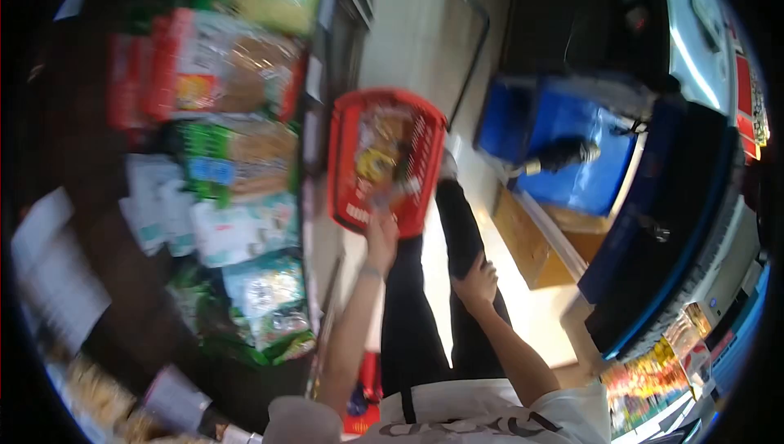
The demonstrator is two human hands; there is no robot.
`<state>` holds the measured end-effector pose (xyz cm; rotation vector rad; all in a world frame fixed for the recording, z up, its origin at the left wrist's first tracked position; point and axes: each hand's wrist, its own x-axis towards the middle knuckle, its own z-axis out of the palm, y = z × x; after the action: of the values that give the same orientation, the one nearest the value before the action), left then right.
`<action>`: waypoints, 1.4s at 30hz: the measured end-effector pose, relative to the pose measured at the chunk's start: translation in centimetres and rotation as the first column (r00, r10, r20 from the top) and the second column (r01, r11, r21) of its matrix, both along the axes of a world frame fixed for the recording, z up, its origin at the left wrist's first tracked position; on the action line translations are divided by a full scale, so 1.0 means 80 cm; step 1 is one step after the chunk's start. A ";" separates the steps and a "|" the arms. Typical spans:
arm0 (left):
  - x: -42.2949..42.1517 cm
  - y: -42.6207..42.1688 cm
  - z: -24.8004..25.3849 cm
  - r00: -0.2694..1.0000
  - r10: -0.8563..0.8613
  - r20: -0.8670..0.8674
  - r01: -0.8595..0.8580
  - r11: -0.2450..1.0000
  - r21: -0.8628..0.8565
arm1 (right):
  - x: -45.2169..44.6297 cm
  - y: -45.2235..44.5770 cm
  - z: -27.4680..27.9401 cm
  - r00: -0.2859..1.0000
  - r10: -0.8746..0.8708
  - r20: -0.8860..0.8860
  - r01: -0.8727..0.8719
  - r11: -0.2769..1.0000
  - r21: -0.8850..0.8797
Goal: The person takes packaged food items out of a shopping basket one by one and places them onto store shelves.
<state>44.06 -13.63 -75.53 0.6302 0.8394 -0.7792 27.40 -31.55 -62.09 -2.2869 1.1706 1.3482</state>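
A red shopping basket (343,166) hangs in front of my legs, blurred, with a yellow packet (374,165) and other packets inside. My left hand (382,234) is at its near end, fingers closed and reaching over the rim. What lies under those fingers is smeared, but they appear to grip the basket, and a pale blurred strip runs up from them. My right hand (477,282) hangs against the thigh of my black trousers (464,236). Its fingers are loosely bent and slightly apart, holding nothing.
Bagged goods (261,154) line a dark shelf on the left. To the right stand a blue bin (588,175) with a dark object over it, a cardboard box (531,240) and a dark blue counter (653,232). A white column (400,28) rises ahead.
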 end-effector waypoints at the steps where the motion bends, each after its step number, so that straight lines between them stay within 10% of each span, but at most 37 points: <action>1: -0.020 0.000 0.069 0.999 -0.002 -0.034 0.000 0.998 -0.058 | 0.004 0.004 0.007 1.000 -0.022 -0.008 0.022 0.999 0.025; 2: -0.038 -0.007 0.125 0.990 0.041 -0.133 -0.014 0.980 0.197 | -0.004 0.009 0.006 0.999 0.020 0.036 -0.022 0.999 0.048; 7: -0.095 0.046 0.347 0.979 -0.024 -0.201 -0.007 0.989 -0.151 | 0.044 0.017 0.084 0.880 0.221 0.419 -0.355 0.894 0.275; 9: -0.101 0.052 0.420 0.986 -0.071 -0.151 0.059 0.995 -0.084 | 0.041 0.025 0.064 0.583 -0.280 0.763 -0.420 0.700 0.578; 11: -0.113 0.059 0.454 0.999 -0.020 -0.048 0.015 0.994 -0.105 | 0.065 0.046 0.073 0.595 -0.467 0.654 -0.494 0.429 0.756; 13: -0.140 0.063 0.486 0.987 -0.060 -0.148 0.058 0.998 -0.016 | 0.100 0.062 0.089 0.569 -0.312 0.761 -0.710 0.281 0.646; 15: -0.176 0.079 0.475 0.957 0.254 -0.137 -0.282 0.925 -0.253 | 0.112 0.086 0.106 0.485 -0.153 0.861 -0.871 0.002 0.491; 19: -0.226 0.086 0.549 0.761 0.636 0.131 -0.560 0.745 -0.362 | 0.101 0.114 0.152 0.362 -0.083 0.929 -0.923 -0.174 0.344; 21: -0.251 0.078 0.631 0.663 0.719 0.209 -0.699 0.694 -0.172 | 0.106 0.129 0.209 0.269 0.254 0.929 -0.932 -0.173 0.317; 23: -0.293 0.069 0.660 0.680 0.458 0.572 -0.719 0.567 0.402 | 0.103 0.159 0.274 0.400 0.131 0.907 -0.874 -0.243 0.421; 24: -0.310 0.063 0.679 0.653 0.377 0.657 -0.757 0.343 0.556 | 0.101 0.174 0.334 0.260 -0.100 0.960 -0.899 -0.388 0.203; 25: -0.324 0.060 0.677 0.658 0.238 0.715 -0.737 0.007 0.676 | 0.090 0.181 0.353 0.324 0.122 0.938 -0.876 -0.335 0.346; 27: -0.350 0.052 0.745 0.639 0.266 0.722 -0.676 -0.253 0.692 | 0.068 0.203 0.443 0.603 0.054 0.796 -0.699 -0.444 0.560; 30: -0.409 0.062 0.809 0.767 0.122 0.630 -0.539 -0.409 0.736 | 0.046 0.230 0.558 0.394 0.155 0.906 -0.736 -0.537 0.411; 35: -0.528 0.104 0.899 0.776 -0.111 0.620 -0.628 -0.218 0.747 | -0.022 0.286 0.702 0.532 0.108 0.839 -0.491 -0.769 0.410; 38: -0.582 0.130 0.917 0.556 -0.200 0.807 -0.829 -0.061 0.556 | -0.078 0.331 0.768 0.567 0.056 0.822 -0.393 -0.858 0.330; 42: -0.637 0.164 0.926 0.444 -0.094 0.891 -0.874 -0.264 0.407 | -0.167 0.386 0.815 0.642 0.189 0.743 -0.299 -0.830 0.470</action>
<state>-6.87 -0.55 -1.41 1.6329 0.6881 1.2391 14.01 -0.67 3.11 -0.7354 -1.4689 1.2029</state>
